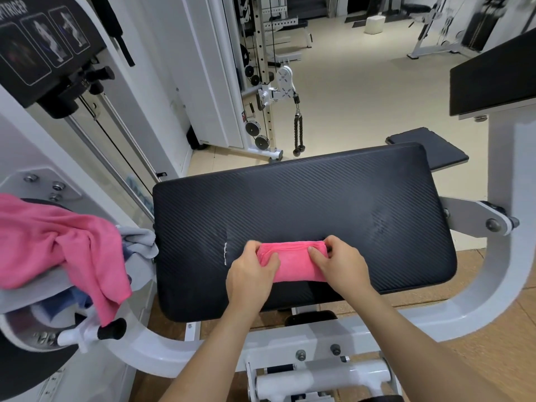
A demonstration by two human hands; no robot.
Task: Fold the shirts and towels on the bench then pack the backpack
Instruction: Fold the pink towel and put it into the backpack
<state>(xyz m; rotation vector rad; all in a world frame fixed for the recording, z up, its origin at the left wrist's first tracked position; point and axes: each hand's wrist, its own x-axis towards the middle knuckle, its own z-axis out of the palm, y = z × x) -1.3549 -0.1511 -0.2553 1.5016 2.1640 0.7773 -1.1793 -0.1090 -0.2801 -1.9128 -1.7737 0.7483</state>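
Lower centre of the frame: a folded pink towel (293, 264) lies on the black padded desk (319, 204). The left grip (251, 275) and right grip (340, 265) each pinch one end. Released unevenly, the small bundle may spring open or slide off the near edge.

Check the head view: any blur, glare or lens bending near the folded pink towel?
Head view, centre: sharp, the folded pink towel, left hand and right hand crisp. Head view, lighting: even, just a faint sheen on the black ribbed bench pad. Head view, edges: the white metal machine frame bows, and far gym machines top right are smeared.
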